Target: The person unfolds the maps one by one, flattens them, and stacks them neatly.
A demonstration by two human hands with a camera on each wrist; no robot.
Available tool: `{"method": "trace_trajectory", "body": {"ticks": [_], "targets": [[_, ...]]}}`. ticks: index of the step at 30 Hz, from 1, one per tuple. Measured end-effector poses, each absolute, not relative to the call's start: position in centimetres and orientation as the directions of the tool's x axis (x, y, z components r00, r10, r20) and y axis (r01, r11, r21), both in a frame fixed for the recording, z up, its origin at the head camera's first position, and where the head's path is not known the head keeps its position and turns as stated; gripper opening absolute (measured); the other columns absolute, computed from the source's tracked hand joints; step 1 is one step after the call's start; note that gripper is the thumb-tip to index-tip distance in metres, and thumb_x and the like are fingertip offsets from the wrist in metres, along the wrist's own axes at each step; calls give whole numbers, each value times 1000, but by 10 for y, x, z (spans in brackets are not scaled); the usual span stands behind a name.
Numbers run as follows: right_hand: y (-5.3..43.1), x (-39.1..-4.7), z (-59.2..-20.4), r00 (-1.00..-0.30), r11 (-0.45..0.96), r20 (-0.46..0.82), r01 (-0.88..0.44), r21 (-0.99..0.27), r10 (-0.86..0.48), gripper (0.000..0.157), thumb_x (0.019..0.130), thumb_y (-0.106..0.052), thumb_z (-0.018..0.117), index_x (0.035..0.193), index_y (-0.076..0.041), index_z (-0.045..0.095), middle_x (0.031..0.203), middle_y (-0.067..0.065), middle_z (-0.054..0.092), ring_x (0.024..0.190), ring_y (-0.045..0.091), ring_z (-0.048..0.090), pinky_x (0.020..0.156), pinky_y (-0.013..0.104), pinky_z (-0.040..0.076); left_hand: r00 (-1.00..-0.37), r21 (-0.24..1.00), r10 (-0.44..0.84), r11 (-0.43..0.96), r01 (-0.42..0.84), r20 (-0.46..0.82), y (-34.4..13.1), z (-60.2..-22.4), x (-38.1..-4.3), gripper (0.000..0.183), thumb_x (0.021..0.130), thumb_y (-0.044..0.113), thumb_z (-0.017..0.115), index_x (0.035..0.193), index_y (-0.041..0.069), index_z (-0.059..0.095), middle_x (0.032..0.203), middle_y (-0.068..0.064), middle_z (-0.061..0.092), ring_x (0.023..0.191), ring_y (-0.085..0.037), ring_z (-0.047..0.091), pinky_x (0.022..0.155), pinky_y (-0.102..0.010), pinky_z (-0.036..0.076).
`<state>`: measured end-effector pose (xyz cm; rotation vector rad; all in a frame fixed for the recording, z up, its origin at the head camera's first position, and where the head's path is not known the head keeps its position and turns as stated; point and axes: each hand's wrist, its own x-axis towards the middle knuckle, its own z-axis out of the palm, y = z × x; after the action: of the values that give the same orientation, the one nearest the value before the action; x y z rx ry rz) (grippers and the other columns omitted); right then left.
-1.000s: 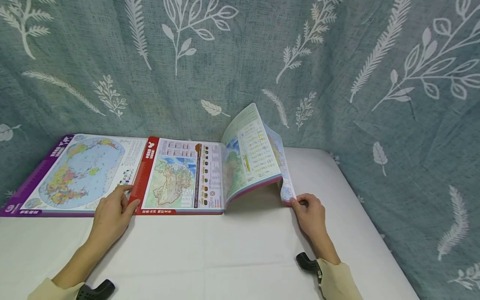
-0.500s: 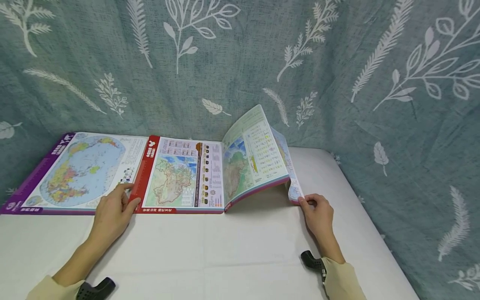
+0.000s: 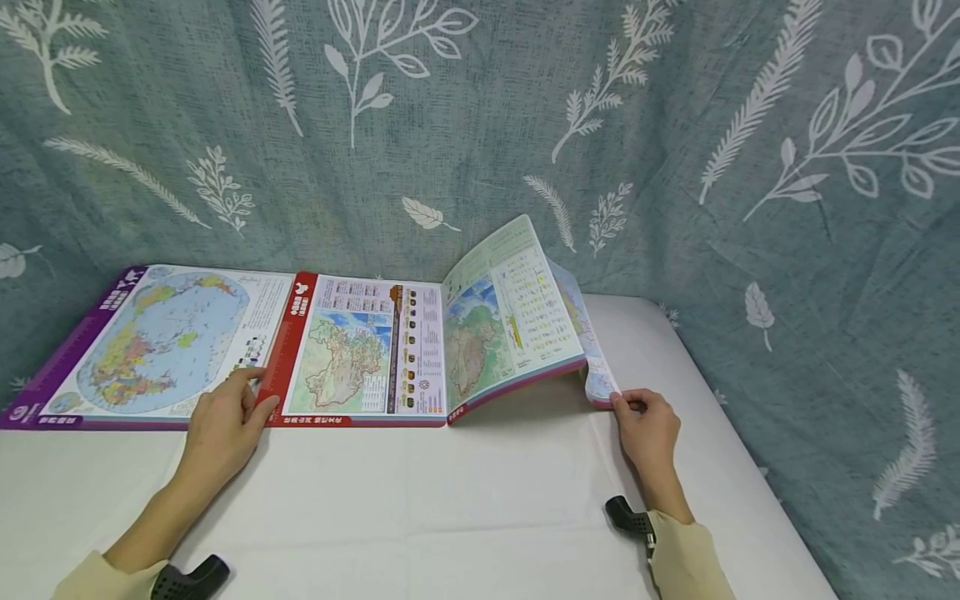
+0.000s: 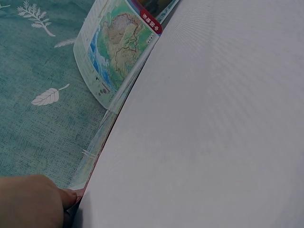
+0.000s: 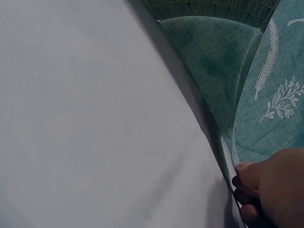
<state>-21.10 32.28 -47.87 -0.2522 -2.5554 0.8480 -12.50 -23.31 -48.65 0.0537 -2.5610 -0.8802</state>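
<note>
Leaf-print curtain (image 3: pixel 450 117) is filling the back and right side. White-covered desk (image 3: pixel 450 492) is running below it, carrying everything. Red-edged fold-out map (image 3: pixel 348 362) is sitting at the back of the desk, partly unfolded: left panel is lying flat, showing a relief map plus a column of small pictures and text. Purple-edged world map (image 3: pixel 165 346) is lying flat directly to its left; can't tell whether edges are overlapping. Raised panel (image 3: pixel 517 308) is rising from the flat panel's right-hand fold, tilting up to the right, bowing, shading the desk under it, and showing another relief map beside rows of print. End panel (image 3: pixel 598 375) is sloping down behind and right of it toward the desk. Left hand (image 3: pixel 221 425) is resting at the red strip, thumb and index finger spreading apart on it; remaining fingers are partly hiding. Right hand (image 3: pixel 647 425) is pinching the end panel's near right corner, thumb against fingers. Beige sleeves (image 3: pixel 686 558) are covering both forearms' lower ends. Black wrist device (image 3: pixel 628 517) is sitting at the right cuff, a matching one at the left. Small red label (image 3: pixel 456 412) is marking the raised panel's near left corner.
</note>
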Motion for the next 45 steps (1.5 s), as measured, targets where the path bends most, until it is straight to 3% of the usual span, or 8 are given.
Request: {"method": "trace_trajectory", "body": {"ticks": [17,45], "targets": [[344,-216,-477,-827,793,403,80,-604,391,22,98,-16,74,100,6,77,87,25,73,81,38,65,74,44,42,-907,599,-178,795,95,381,-234,-486,-125,45,93,10,78,131,-6,60,69,-2,49,64,-18,41,65,-34,28],[388,-218,-483,-778,747,344,227,-625,525,28,104,-19,65,107,7,75,96,28,72,87,36,62,76,39,37,-903,598,-172,794,110,394,-234,-489,-126,45,92,10,79,131,-6,61,68,-1,49,63,-17,40,63,-33,28]]}}
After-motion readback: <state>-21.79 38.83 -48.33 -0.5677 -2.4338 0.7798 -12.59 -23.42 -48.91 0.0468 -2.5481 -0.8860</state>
